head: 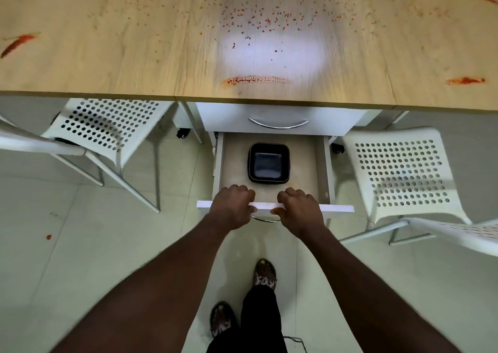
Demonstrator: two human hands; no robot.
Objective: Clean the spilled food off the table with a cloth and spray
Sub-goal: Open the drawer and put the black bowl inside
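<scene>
A light wooden table carries red food spill: scattered specks in the middle, a long smear near the front edge, and streaks at the left and right. Below the table a white lower drawer stands pulled out. My left hand and my right hand both grip its front panel, fingers curled over the top edge. Inside the drawer lies a black square dish. No cloth or spray bottle is in view.
A shut upper drawer with a curved metal handle sits above the pulled-out one. White perforated chairs stand at the left and right. A red drop lies on the pale tiled floor. My feet are below the drawer.
</scene>
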